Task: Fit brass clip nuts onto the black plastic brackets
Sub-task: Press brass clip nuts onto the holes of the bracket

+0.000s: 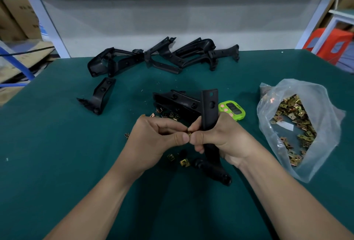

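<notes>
Forearms, both bare, stretch from the near edge toward the middle of the dark green felt-covered table [57,144], and we see the two hands meet there with knuckles up. The left hand [153,136] pinches a small brass clip nut [189,134] between thumb and forefinger, the other fingers curled loosely under the palm. The right hand [220,138] is wrapped around a long black plastic bracket [209,109] held nearly upright. The bracket's flat, holed end rises on the far side of the knuckles, and its curved end hangs down on the near side of the wrist. The right thumb tip presses against the same nut at the bracket's left edge; we cannot tell whether the nut is already seated on the plastic.

Just near of the hands we find two loose brass nuts [184,162] on the felt, and a scatter of further brass nuts [168,115] lies just beyond the left hand. A second black bracket [176,100] lies flat behind the held one. Beside it on the right sits a lime-green timer [232,110]. Further right, a clear plastic bag [298,94] holds a heap of brass nuts. At the far edge lies a tangled pile of black brackets [162,55], and a lone black bracket [99,98] rests to the left.
</notes>
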Tool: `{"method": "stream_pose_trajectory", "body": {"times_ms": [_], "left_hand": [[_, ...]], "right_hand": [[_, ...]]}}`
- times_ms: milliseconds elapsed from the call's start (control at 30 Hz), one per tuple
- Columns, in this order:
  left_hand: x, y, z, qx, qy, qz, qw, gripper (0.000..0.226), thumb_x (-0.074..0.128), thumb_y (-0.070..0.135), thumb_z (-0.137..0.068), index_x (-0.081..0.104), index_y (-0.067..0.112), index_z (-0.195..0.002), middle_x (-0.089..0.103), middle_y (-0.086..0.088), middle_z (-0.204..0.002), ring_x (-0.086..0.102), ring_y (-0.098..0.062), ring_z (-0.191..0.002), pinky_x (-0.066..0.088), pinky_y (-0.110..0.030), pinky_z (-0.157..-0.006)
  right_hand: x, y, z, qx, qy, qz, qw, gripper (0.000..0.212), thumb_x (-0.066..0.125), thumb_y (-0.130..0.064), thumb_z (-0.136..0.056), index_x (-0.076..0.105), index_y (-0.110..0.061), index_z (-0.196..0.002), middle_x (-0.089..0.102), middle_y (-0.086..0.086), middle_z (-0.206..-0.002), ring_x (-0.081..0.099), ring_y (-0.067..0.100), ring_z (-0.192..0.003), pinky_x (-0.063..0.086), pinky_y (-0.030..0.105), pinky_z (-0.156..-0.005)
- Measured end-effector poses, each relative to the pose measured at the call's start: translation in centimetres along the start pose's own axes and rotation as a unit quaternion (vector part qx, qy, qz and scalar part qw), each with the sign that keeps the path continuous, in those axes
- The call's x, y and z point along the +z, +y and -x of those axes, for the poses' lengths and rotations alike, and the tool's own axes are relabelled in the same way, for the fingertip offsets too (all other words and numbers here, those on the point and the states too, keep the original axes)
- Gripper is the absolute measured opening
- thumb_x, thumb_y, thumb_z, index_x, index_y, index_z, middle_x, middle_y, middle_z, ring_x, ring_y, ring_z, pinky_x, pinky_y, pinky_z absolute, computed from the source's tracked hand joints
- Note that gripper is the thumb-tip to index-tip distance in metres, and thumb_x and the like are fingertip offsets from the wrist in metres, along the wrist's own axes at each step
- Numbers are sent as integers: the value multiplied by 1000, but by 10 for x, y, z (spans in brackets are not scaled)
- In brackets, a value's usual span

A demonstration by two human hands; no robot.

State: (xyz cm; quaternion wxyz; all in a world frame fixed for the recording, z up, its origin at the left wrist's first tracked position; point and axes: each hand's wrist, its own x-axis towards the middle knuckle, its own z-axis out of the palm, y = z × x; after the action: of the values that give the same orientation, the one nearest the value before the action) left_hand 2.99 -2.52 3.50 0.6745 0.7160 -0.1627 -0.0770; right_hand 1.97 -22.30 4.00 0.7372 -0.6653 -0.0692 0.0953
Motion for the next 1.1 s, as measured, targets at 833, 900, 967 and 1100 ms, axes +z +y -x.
{"method": "stream_pose_trajectory", "body": {"times_ms": [833, 900, 967, 1100], "left_hand": [[3, -7, -6, -64, -26, 51, 996, 24, 89, 18, -71, 82, 11, -93, 78, -17, -87, 67, -18, -75, 52, -21, -64], [0, -8, -6, -60, -34, 66, 995, 30, 89, 21, -67, 82, 7, -93, 77, -19, -86, 66, -19, -74, 53, -21, -64], [-2, -7, -6, -54, -48, 76, 995, 30, 89, 20, -67, 82, 7, -94, 77, -17, -86, 67, -18, -75, 53, -21, -65], [-9, -5, -5, -30, -108, 39, 993, 23, 90, 14, -71, 83, 9, -92, 77, -13, -79, 68, -13, -69, 53, -21, -64]], "right_hand": [[6, 2, -1, -14, 45, -18, 999, 12, 85, -7, -62, 75, -11, -67, 64, 17, -65, 59, 20, -49, 49, 28, -48], [7, 0, 0, -31, 30, -1, 999, 13, 85, -3, -64, 75, -9, -68, 64, 18, -64, 59, 21, -50, 50, 30, -48], [4, -3, 1, -45, 28, 37, 998, 20, 85, 7, -68, 75, -10, -68, 65, 15, -62, 60, 23, -50, 51, 31, -49], [2, -8, 2, -41, 6, 100, 994, 23, 86, 7, -64, 76, -14, -67, 66, 16, -60, 60, 24, -48, 53, 32, -51]]}}
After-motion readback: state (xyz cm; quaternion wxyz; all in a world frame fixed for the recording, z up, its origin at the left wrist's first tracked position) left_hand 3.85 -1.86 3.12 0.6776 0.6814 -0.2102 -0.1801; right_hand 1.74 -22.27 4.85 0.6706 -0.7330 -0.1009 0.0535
